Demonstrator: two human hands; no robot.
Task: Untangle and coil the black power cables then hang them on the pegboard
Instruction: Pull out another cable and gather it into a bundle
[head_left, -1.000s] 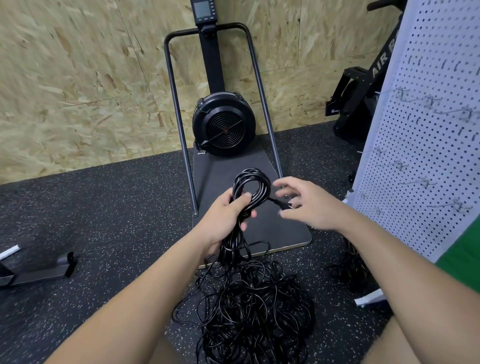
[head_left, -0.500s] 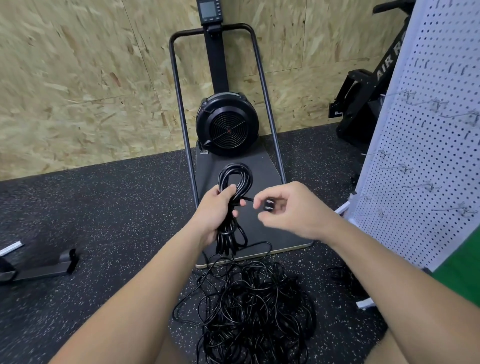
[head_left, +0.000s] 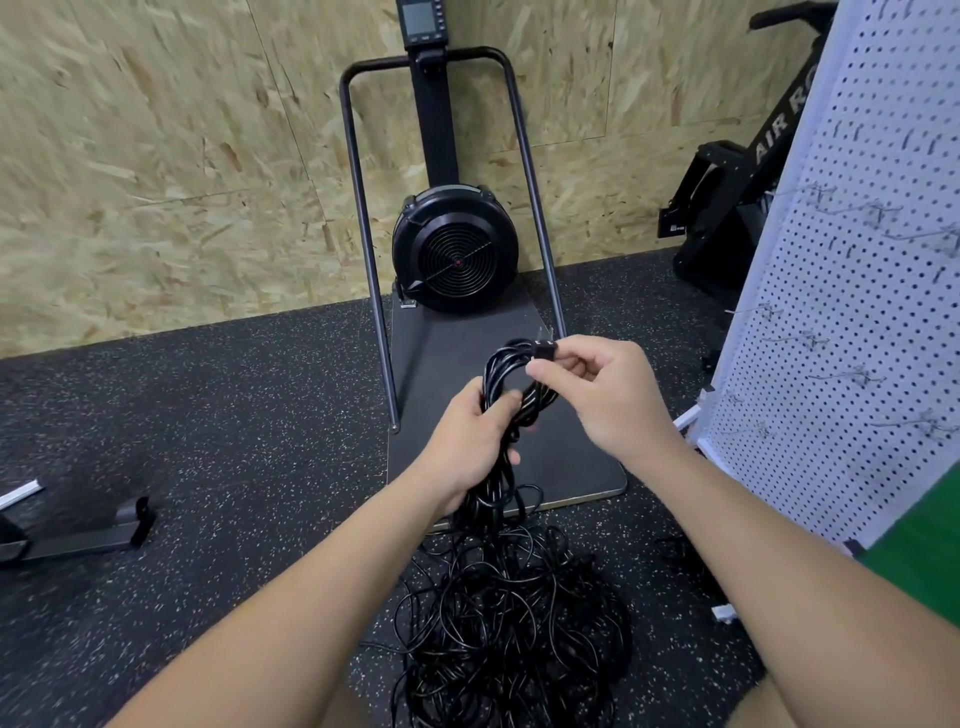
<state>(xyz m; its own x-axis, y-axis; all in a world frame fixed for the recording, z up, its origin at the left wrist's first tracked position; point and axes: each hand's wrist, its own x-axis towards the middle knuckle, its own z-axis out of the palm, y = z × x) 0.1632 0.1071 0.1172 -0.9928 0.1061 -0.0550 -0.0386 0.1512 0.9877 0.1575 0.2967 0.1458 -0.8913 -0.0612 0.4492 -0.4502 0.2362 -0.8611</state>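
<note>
My left hand (head_left: 467, 441) grips a bundle of black cable loops (head_left: 501, 369) held upright in front of me. My right hand (head_left: 602, 395) pinches the cable's black plug (head_left: 544, 349) at the top right of the loops. From the bundle, strands hang down into a big tangled pile of black cables (head_left: 514, 629) on the floor between my arms. The white pegboard (head_left: 857, 312) stands at the right, with several bare metal hooks (head_left: 852, 376) sticking out of it.
A black fan machine (head_left: 454, 249) with a tall tube frame stands on a dark base plate (head_left: 566, 467) against the chipboard wall. Another black exercise machine (head_left: 727, 208) sits behind the pegboard. A black metal bar (head_left: 83, 540) lies on the rubber floor at left.
My right hand took hold of the plug end beside the loops and lifted it up to the top of the bundle. The left hand kept its grip on the loops.
</note>
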